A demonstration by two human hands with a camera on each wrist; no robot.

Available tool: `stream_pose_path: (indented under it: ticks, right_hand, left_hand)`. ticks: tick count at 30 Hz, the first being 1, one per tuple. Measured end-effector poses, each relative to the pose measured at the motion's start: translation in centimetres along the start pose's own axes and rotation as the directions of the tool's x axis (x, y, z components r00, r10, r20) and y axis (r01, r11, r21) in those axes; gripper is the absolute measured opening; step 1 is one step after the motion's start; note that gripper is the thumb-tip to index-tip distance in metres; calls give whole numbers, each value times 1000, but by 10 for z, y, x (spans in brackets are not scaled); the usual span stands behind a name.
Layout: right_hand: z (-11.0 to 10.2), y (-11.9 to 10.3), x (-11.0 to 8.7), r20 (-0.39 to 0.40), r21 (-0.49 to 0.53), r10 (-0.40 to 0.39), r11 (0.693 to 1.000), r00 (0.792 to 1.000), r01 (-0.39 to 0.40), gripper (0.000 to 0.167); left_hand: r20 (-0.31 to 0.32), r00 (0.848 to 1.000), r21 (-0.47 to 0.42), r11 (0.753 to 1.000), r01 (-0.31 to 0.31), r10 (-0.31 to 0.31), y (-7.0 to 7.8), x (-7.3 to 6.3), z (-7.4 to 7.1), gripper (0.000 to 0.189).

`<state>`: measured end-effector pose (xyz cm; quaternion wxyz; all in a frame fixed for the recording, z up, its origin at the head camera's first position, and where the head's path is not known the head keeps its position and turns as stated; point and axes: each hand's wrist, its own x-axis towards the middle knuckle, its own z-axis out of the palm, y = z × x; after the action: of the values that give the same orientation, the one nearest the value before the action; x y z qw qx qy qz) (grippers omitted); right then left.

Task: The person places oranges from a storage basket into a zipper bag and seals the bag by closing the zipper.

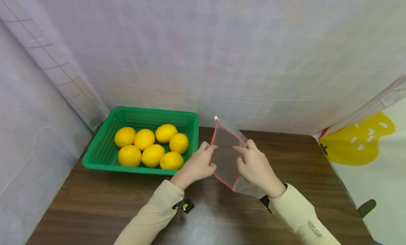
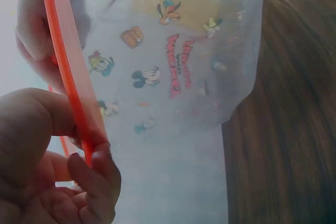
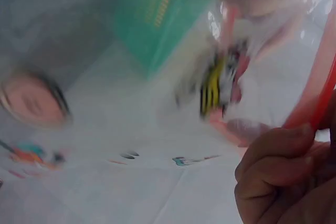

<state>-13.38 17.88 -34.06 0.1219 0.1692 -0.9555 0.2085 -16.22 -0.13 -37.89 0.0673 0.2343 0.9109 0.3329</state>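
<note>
Over the brown table [image 1: 298, 157], a see-through bag [image 1: 226, 160] with red edges hangs between two hands, to the right of the green basket [image 1: 127, 169]. The left hand [image 1: 200, 164] pinches one red edge with its thumb and fingers. The right hand [image 1: 257, 165] pinches the red edge across from it. So the mouth of the bag sits right between the fingers, pulled wide like a diamond. The two pointing fingers stick out toward each other, well apart. Little cartoon pictures are on the bag's side. Seven yellow fruits [image 1: 144, 139] lie in the basket, near the left hand.
</note>
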Motion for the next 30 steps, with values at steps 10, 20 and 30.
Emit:
stream_pose_path:
  ticks: [10, 20, 30]
  right_hand:
    - [-27, 4, 9, 289, -193, 122, 979, 949, -67, 66]
    - [-47, 14, 9, 381, -257, 149, 965, 912, -51, 62]
    - [-50, 23, 3, 394, -201, 145, 977, 908, -68, 53]
  left_hand:
    - [-65, 998, 48, 999, 22, -19, -11, -3, 6, 77]
    - [-22, 998, -20, 998, 64, -65, -15, -8, 1, 92]
    - [19, 998, -37, 998, 59, -59, -13, -12, -2, 88]
